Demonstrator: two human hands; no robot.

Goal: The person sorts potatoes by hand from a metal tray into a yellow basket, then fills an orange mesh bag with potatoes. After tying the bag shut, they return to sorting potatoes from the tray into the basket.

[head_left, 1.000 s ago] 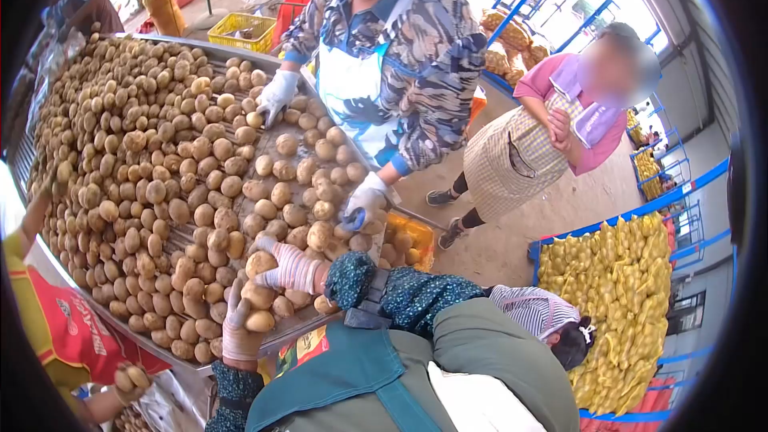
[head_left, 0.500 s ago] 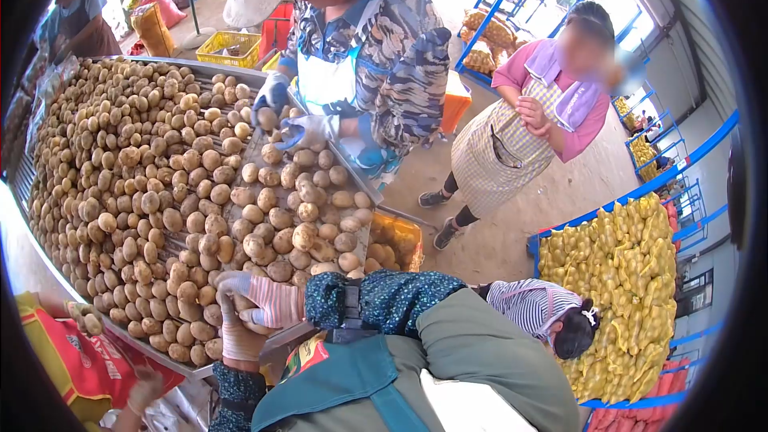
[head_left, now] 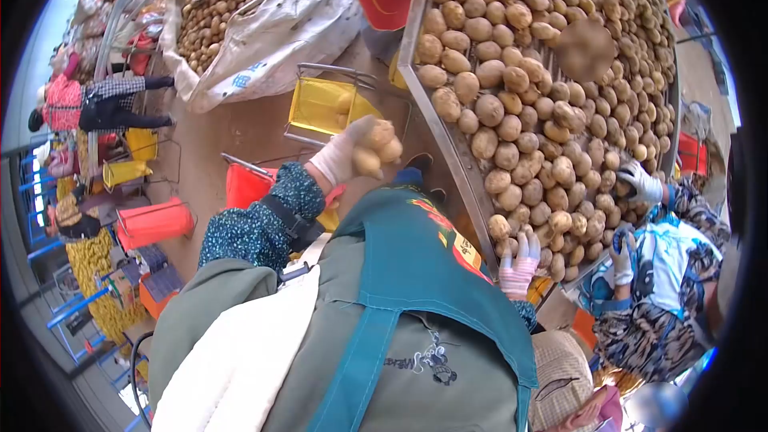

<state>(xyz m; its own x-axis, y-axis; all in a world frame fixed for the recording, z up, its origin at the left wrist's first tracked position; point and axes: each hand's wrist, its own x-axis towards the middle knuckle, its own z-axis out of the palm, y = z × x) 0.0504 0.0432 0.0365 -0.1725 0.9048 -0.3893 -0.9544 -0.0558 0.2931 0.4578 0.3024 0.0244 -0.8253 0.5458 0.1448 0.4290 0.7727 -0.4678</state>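
My left hand [head_left: 338,157], in a pale glove, is closed around a cluster of potatoes [head_left: 378,147], held in the air off the sorting table's left side. Over at the table's near corner, my right hand [head_left: 520,262], in a pink-striped glove, lies on the potatoes with fingers stretched out; part of the palm is below the rim. Loose potatoes [head_left: 512,120] cover the metal-edged table [head_left: 448,140]. Just beyond my left hand is a yellow basket [head_left: 318,104] with a few potatoes in it.
A big white sack [head_left: 264,56] full of potatoes stands at upper left. Red baskets [head_left: 156,222] and yellow ones are on the floor at left. A co-worker's gloved hands [head_left: 640,184] are at the table's right side. Other people stand farther off.
The view has swung round to the table's left side. My hands were together at the table edge; now my left hand is away from it holding potatoes, my right hand still at the table.
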